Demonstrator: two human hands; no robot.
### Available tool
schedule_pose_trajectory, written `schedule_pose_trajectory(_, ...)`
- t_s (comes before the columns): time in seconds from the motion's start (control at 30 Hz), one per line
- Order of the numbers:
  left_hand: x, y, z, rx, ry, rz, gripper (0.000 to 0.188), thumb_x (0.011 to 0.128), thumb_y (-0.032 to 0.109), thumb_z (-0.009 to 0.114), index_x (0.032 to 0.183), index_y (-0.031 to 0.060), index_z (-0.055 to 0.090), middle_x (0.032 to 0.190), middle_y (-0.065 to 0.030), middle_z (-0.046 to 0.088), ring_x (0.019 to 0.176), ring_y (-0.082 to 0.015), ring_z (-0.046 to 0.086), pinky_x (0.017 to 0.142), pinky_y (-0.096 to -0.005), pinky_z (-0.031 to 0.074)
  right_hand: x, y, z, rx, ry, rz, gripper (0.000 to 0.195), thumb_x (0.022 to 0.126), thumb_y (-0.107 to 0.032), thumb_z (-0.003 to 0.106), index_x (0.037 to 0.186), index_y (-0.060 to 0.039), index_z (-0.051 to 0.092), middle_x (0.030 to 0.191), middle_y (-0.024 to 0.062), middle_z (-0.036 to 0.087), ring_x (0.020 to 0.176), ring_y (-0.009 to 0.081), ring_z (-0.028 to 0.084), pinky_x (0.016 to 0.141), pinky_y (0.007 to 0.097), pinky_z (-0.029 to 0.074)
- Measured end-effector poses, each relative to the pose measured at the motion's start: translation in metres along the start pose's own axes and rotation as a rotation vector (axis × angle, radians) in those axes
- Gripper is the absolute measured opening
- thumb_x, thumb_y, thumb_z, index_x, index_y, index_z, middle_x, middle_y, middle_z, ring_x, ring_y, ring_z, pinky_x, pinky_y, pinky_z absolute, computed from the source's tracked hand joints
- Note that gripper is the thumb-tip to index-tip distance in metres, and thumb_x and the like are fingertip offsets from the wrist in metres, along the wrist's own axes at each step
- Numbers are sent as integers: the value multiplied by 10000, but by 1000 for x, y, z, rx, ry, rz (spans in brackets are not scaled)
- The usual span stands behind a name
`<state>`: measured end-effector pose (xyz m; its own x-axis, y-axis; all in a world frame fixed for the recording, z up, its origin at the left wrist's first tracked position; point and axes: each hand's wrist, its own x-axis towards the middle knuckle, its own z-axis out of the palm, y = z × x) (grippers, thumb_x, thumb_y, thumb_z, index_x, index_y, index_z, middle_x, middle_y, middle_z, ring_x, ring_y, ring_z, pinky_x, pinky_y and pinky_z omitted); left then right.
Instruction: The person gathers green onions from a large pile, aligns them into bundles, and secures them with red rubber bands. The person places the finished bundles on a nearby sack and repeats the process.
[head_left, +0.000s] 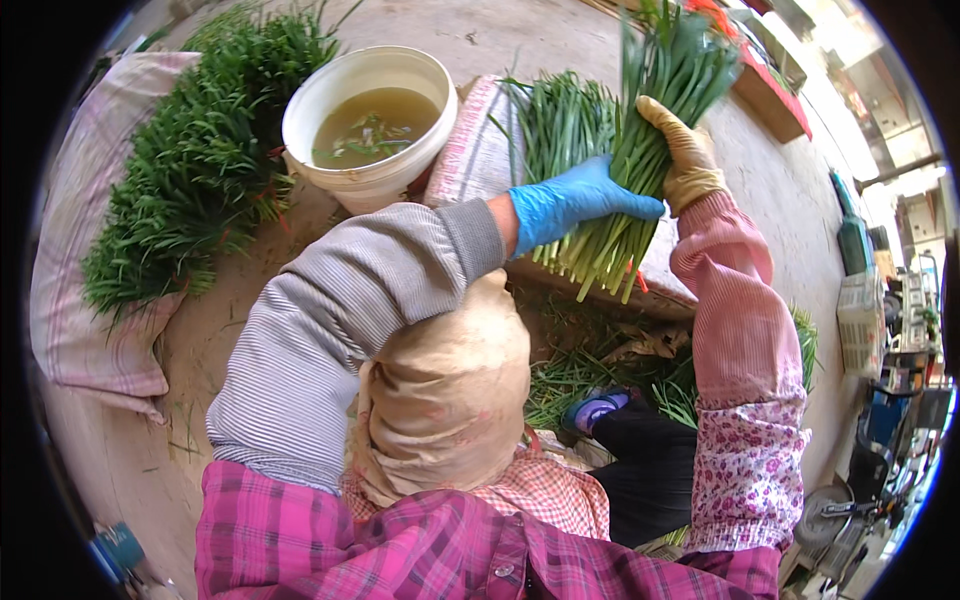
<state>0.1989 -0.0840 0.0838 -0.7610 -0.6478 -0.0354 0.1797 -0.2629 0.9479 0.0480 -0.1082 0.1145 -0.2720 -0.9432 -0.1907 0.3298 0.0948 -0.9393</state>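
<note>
A thick bunch of garlic chives (679, 64) is held at a tilt in front of me, leafy tops away and pale cut ends towards me. My left hand (574, 199), in a blue glove, grips it low on the stalks, thumb across the front. Higher up on the right side, my right hand (684, 154) in a yellowish glove closes around the same stalks. More chives (566, 112) lie just behind and left of the bunch, on a white woven sack (476, 142). A red strip (641, 280) shows near the cut ends.
A white bucket (367, 180) of murky water with floating scraps stands left of the sack. Farther left, many bundled chives (202, 157) lie on a plaid sheet (82, 225). Loose trimmings (562, 382) cover the floor by my shoe (596, 409). A crate (859, 322) stands far right.
</note>
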Motion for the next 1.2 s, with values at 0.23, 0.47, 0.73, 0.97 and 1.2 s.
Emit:
schedule_pose_trajectory(0.23,31,-54,-68,395,292,-297,571,833,322,670,1248,-34,504,1077,-116,626,986,-175,590,747,-294,518,65,84,-40,-126,-49,164,406,691,-74,776,1041,27,596,835,134,673,677,252,668,621,357,577)
schedule_pose_trajectory(0.47,39,-90,-97,510,367,-249,573,753,172,758,1175,-81,463,873,-146,632,710,-172,627,587,-291,536,89,155,-40,-1039,188,-794,898,686,-368,795,1378,-20,341,1360,203,422,1276,348,387,1068,398,306)
schedule_pose_trajectory(0.73,28,-112,-77,357,617,-21,141,709,145,697,770,24,657,728,-122,648,693,-224,623,685,-346,494,32,116,-37,-1410,-230,-684,597,902,-549,391,1406,-229,388,1495,85,281,1397,331,169,1105,533,95)
schedule_pose_trajectory(0.97,-39,-78,-101,307,447,161,312,814,74,630,1112,-16,620,881,-100,675,771,-151,643,712,-262,523,5,127,-20,-1626,-339,-395,613,809,-547,564,1369,-334,432,1529,40,211,1419,310,107,1085,591,69)
schedule_pose_trajectory(1.2,-198,-7,-232,337,1159,171,137,887,166,618,921,52,687,665,9,597,542,-56,551,503,-193,457,2,122,-17,-1591,-347,-425,584,816,-308,632,1367,-313,439,1528,28,215,1417,295,128,1096,567,84)
